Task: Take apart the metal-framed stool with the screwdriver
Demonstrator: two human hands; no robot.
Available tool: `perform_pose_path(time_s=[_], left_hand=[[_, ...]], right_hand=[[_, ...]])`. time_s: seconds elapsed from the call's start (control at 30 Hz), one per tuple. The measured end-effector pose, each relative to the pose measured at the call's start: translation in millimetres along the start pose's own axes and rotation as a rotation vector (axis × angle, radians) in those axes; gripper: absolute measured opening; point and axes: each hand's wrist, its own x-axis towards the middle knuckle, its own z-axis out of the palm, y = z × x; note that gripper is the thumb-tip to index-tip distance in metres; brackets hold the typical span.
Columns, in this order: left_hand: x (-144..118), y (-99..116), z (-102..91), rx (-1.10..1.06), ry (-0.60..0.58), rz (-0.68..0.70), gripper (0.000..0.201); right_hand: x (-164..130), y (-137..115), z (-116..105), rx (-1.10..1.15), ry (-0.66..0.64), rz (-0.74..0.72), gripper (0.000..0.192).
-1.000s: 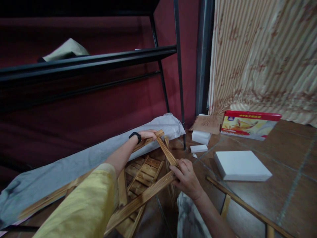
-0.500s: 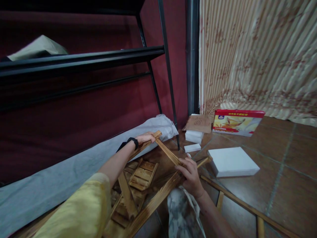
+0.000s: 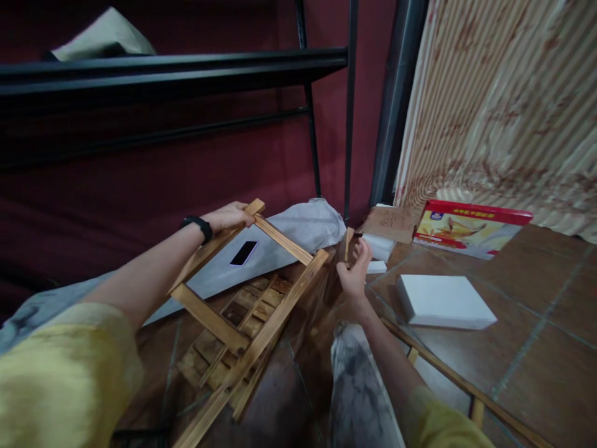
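Two hands in view: left hand [image 3: 228,217] and right hand [image 3: 355,274], one wristband [image 3: 198,225] on the left wrist. Wooden frames: one held up [image 3: 242,274], one slatted panel [image 3: 233,323] flat on the floor beneath it, one long ladder-like frame [image 3: 466,389] at the floor's near right edge. White foam pieces: one large slab [image 3: 443,302], at least two small blocks [image 3: 379,249] by the curtain; one red box [image 3: 469,227], one cardboard sheet [image 3: 389,221], one phone [image 3: 243,253], one grey cloth [image 3: 298,227].

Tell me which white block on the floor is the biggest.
The flat white slab lying alone on the tiles right of the right hand; the other white blocks by the cardboard are much smaller.
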Motion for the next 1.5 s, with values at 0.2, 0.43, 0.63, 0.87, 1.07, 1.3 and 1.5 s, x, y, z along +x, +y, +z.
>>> perform_pose_path(time_s=[0.2,0.43,0.63,0.87,1.07,1.3,1.5], left_hand=[[-29,-22,-56.3,0.094,0.098,-0.026,0.033],[-59,-25,-78.1,-0.007,0.129,-0.036,0.039],[-37,-15,-31.1,-0.092,0.049,0.023,0.038],[-10,-14,28.9,-0.071,-0.064,0.08,0.021],[-3,-10,26.9,-0.141,-0.049,0.045,0.023],[1,5,38.5,-0.195,-0.161,0.014,0.036],[-2,6,66.8,-0.095,-0.245,0.05,0.025]], right_hand=[[-49,6,23,-0.002,0.027,0.41,0.032],[-100,-14,19,0.116,-0.191,0.425,0.013],[-136,-32,19,0.27,-0.364,0.339,0.027],[-152,-28,2,0.325,-0.442,0.347,0.022],[-133,-29,-3,0.295,-0.42,0.337,0.02],[-136,-24,-3,0.332,-0.447,0.35,0.029],[-136,-15,-7,0.271,-0.468,0.369,0.032]])
